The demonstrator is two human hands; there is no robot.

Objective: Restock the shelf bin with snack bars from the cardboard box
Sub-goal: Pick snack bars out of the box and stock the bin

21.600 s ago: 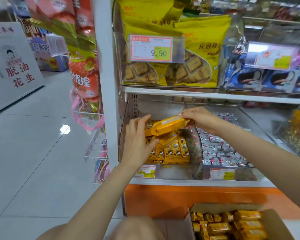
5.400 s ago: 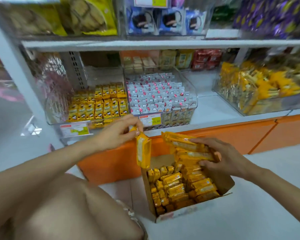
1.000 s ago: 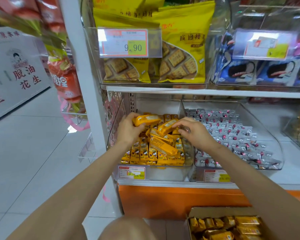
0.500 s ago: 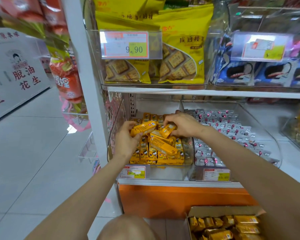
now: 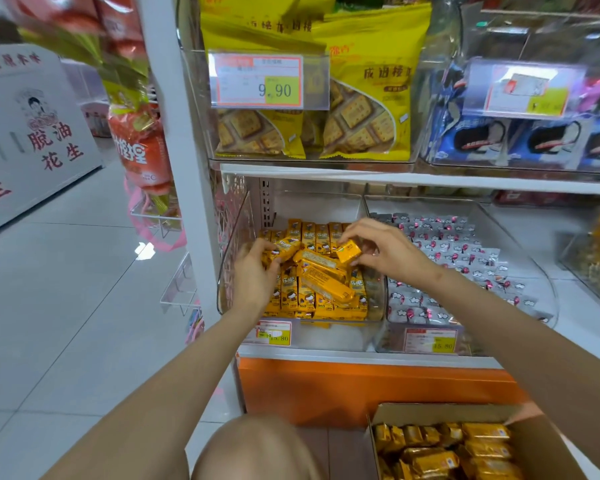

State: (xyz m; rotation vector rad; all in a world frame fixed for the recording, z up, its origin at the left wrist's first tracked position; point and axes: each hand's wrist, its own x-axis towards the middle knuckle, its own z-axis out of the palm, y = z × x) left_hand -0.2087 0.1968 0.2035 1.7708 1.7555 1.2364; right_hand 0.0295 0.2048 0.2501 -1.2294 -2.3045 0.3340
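A clear shelf bin point(image 5: 227, 271) on the lower shelf holds rows of upright yellow snack bars point(image 5: 291, 296), with two loose bars point(image 5: 323, 282) lying flat on top. My left hand point(image 5: 253, 275) reaches into the bin's left side and grips one yellow bar point(image 5: 286, 247). My right hand point(image 5: 385, 251) hovers over the bin's back right and pinches another bar point(image 5: 349, 251) by its end. The open cardboard box point(image 5: 440, 410) with more yellow bars stands on the floor at the bottom right.
A second clear bin point(image 5: 534, 271) of silver wrapped sweets sits right beside the snack bin. Yellow cracker bags point(image 5: 364, 98) fill the shelf above. A white shelf post point(image 5: 174, 150) rises at the left, with hanging snack bags point(image 5: 139, 147). My knee point(image 5: 257, 448) is below.
Both hands have sunk lower into the bin. The bar in my left hand moved down toward the left rows, and my right hand turned its bar over the back right.
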